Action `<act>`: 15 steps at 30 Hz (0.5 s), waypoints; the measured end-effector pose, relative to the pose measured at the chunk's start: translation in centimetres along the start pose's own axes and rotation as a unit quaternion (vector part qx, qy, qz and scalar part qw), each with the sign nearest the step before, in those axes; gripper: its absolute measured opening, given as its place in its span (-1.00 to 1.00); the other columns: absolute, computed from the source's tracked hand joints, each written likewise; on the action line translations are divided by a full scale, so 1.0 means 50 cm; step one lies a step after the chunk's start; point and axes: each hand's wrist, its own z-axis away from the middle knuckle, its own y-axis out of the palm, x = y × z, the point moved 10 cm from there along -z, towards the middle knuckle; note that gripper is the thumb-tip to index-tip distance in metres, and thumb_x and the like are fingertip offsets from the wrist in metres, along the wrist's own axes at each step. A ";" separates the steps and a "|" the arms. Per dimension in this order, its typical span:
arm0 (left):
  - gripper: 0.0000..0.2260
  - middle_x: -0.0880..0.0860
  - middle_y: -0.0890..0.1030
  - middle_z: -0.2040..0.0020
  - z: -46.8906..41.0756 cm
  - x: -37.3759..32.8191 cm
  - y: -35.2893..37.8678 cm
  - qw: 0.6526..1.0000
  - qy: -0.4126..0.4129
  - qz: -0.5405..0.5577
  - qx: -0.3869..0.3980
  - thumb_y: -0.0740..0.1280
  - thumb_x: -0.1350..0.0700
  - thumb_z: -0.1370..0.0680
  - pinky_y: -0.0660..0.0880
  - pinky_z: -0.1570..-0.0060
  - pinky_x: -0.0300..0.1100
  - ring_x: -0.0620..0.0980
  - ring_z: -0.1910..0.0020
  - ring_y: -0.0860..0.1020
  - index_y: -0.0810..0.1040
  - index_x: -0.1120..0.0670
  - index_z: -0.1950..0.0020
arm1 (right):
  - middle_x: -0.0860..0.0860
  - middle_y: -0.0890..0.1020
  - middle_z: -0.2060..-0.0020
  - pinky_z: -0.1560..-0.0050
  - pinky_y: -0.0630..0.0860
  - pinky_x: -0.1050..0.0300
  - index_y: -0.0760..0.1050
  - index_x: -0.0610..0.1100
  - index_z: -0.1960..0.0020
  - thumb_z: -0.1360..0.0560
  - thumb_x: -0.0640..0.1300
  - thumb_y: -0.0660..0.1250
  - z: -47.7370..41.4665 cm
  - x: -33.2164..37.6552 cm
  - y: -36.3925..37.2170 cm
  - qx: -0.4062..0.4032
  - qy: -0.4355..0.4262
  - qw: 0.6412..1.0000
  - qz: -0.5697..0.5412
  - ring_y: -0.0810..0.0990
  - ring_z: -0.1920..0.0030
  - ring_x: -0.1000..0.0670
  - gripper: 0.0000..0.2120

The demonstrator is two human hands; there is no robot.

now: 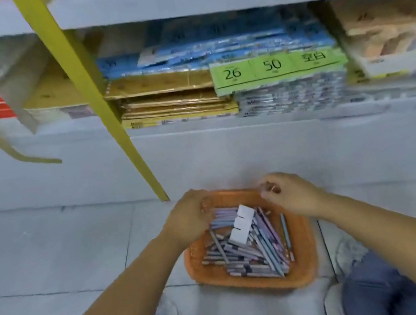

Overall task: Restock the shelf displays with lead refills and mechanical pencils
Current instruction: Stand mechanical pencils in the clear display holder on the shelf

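Crouched over the orange basket point(302, 251) on the floor tiles, just in front of the bottom shelf point(225, 138). Found the mechanical pencils point(246, 254) heaped loose and crisscrossed inside it, under a white card point(240, 224). Curled the left hand point(188, 214) round the far ends of a few barrels at the basket's back left corner. Pinched a small pale piece point(273, 188) between thumb and forefinger of the right hand point(289, 195), above the back rim; possibly a refill tube, too blurred to say. Called for squaring the barrels tip to tip before lifting, taking a modest bundle rather than a fistful, and shifting the card aside first to avoid snags or spills onto the tiles.
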 end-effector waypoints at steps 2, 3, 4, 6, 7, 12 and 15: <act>-0.70 0.10 0.55 -0.18 -0.007 0.074 0.105 0.995 -0.080 0.040 0.051 0.36 0.14 -0.60 0.43 -0.14 -0.33 0.07 -0.15 0.54 0.52 0.12 -0.34 | -0.05 0.60 -0.15 -0.11 0.45 0.18 0.51 -0.10 -0.26 -0.56 -0.11 0.33 -0.001 -0.115 0.109 0.061 0.084 0.995 0.004 0.56 -0.12 -0.02 -0.72; -0.74 0.10 0.56 -0.11 -0.007 0.105 0.152 0.989 -0.114 0.061 0.072 0.37 0.14 -0.59 0.45 -0.11 -0.36 0.06 -0.11 0.55 0.53 0.11 -0.28 | -0.08 0.58 -0.20 -0.14 0.45 0.13 0.48 -0.11 -0.30 -0.56 -0.09 0.34 0.004 -0.165 0.160 0.094 0.124 0.988 -0.001 0.55 -0.17 -0.05 -0.67; -0.76 0.08 0.58 -0.09 -0.006 0.134 0.195 0.983 -0.141 0.074 0.088 0.38 0.14 -0.58 0.47 -0.12 -0.30 0.06 -0.10 0.56 0.55 0.09 -0.25 | -0.11 0.55 -0.25 -0.16 0.45 0.13 0.43 -0.13 -0.35 -0.55 -0.07 0.36 0.012 -0.208 0.208 0.122 0.161 0.979 -0.012 0.53 -0.20 -0.08 -0.61; -0.73 0.05 0.62 -0.14 -0.002 0.186 0.266 0.973 -0.187 0.078 0.110 0.40 0.13 -0.56 0.45 -0.13 -0.23 0.04 -0.15 0.58 0.57 0.07 -0.27 | -0.12 0.46 -0.36 -0.16 0.40 0.16 0.32 -0.13 -0.44 -0.54 -0.03 0.38 0.027 -0.272 0.279 0.139 0.215 0.966 -0.037 0.48 -0.29 -0.10 -0.47; -0.70 0.05 0.63 -0.17 0.001 0.208 0.296 0.968 -0.206 0.083 0.120 0.41 0.12 -0.56 0.44 -0.12 -0.23 0.04 -0.18 0.58 0.57 0.07 -0.29 | -0.13 0.40 -0.41 -0.22 0.38 0.14 0.27 -0.13 -0.47 -0.52 -0.02 0.40 0.030 -0.294 0.303 0.128 0.232 0.963 -0.050 0.43 -0.34 -0.11 -0.40; -0.53 0.10 0.48 -0.37 -0.001 0.256 0.385 0.960 -0.223 0.092 0.140 0.49 0.17 -0.50 0.42 -0.34 -0.13 0.08 -0.31 0.50 0.50 0.08 -0.39 | -0.13 0.02 -0.55 -0.49 0.13 -0.02 -0.07 -0.11 -0.59 -0.37 0.10 0.53 0.015 -0.345 0.374 0.061 0.265 0.961 -0.056 0.10 -0.52 -0.17 0.04; -0.46 0.07 0.39 -0.40 -0.015 0.254 0.390 0.972 -0.198 0.050 0.116 0.53 0.12 -0.45 0.34 -0.43 -0.06 0.06 -0.36 0.41 0.49 0.02 -0.41 | -0.15 0.14 -0.48 -0.44 0.23 -0.02 0.16 -0.16 -0.49 -0.37 0.10 0.53 0.002 -0.346 0.390 0.033 0.259 0.965 -0.031 0.18 -0.45 -0.19 -0.13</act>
